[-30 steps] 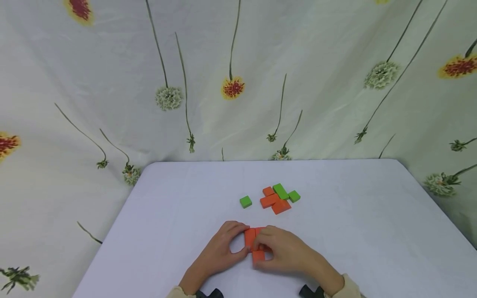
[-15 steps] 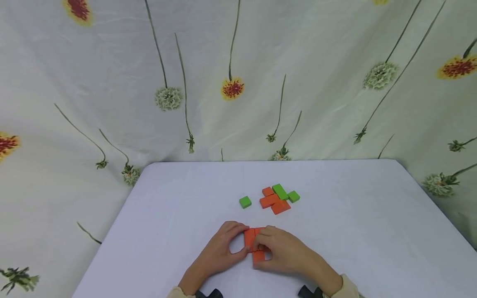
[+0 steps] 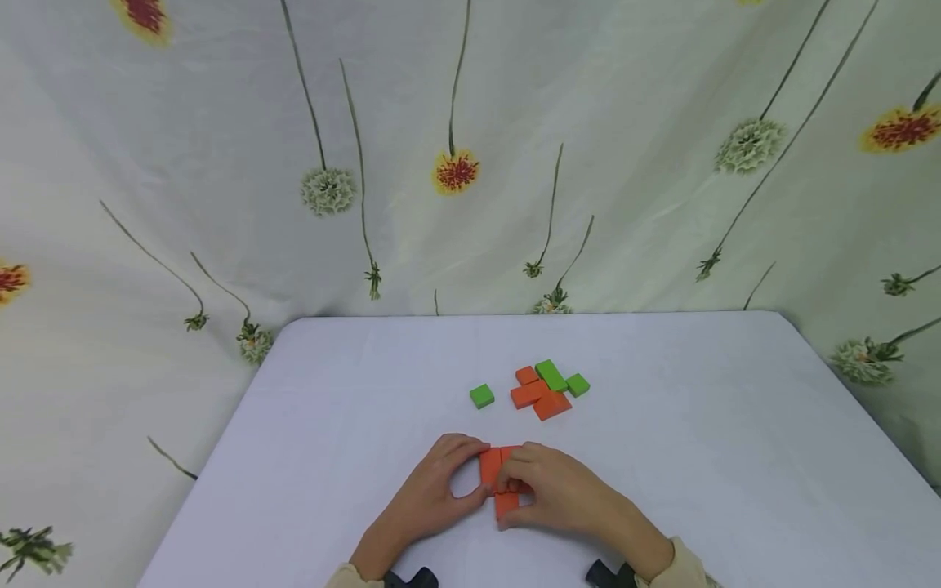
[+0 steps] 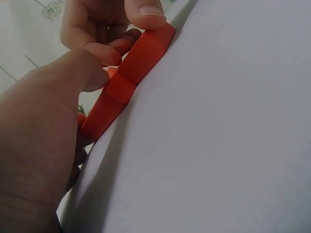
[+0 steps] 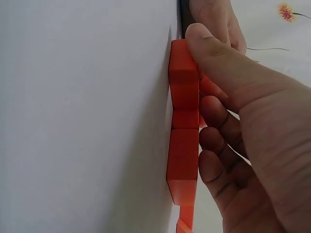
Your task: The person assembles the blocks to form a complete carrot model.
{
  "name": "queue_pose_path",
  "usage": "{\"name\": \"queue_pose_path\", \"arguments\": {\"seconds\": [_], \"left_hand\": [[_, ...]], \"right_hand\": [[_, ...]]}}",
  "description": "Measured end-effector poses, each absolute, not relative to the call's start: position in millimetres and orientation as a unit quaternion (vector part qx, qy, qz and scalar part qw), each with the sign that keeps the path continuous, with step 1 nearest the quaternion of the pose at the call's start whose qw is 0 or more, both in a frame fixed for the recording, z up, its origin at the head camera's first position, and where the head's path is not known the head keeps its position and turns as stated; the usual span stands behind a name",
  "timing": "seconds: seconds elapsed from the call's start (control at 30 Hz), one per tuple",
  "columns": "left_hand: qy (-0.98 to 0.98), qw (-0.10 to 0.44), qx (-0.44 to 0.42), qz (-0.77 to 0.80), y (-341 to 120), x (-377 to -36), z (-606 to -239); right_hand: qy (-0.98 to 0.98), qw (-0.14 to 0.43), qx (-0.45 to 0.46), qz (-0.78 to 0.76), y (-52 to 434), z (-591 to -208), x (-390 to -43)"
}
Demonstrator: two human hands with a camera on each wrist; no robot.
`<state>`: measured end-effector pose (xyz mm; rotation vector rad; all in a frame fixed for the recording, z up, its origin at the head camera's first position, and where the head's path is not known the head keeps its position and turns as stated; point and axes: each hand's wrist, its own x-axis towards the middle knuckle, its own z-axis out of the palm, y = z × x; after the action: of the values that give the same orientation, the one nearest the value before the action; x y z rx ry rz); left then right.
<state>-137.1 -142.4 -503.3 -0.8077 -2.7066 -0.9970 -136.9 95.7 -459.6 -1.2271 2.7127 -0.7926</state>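
Note:
Orange blocks lie flat against each other on the white table between the hands. In the head view my left hand [image 3: 434, 494] holds the left long block [image 3: 489, 467], index finger at its far end and thumb at its near end. My right hand [image 3: 562, 494] has its thumb at the near orange block [image 3: 506, 505], fingers curled over the blocks beside it. From the right wrist, that thumb presses the end of an orange block [image 5: 183, 60]. A row of joined orange block sides [image 4: 146, 56] shows in the left wrist view. The right hand hides part of the group.
Beyond the hands lies a loose cluster with an orange block [image 3: 530, 394], a long green block [image 3: 551, 375] and a small green block [image 3: 577, 385]. Another green block [image 3: 481, 396] lies apart to its left. A flowered cloth [image 3: 470, 204] hangs behind the table [image 3: 353, 392].
The head view shifts very slightly. Both hands stay at the orange blocks with almost no visible movement.

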Motion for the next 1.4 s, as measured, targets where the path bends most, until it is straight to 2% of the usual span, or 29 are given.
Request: {"name": "queue_pose_path", "arguments": {"seconds": [0.57,0.83,1.27,1.4], "left_hand": [[-0.899,0.076,-0.272,-0.335,-143,-136,-501],[-0.899,0.079,-0.274,-0.332,-143,-137,-504],[-0.898,0.062,-0.267,-0.343,-142,-136,-503],[-0.899,0.064,-0.267,-0.341,-143,-137,-504]], "right_hand": [[0.878,0.039,-0.398,-0.262,96,-458,-138],[0.894,0.043,-0.353,-0.271,102,-449,-145],[0.906,-0.060,-0.276,-0.315,103,-440,-174],[0.910,-0.071,-0.251,-0.322,102,-439,-185]]}}
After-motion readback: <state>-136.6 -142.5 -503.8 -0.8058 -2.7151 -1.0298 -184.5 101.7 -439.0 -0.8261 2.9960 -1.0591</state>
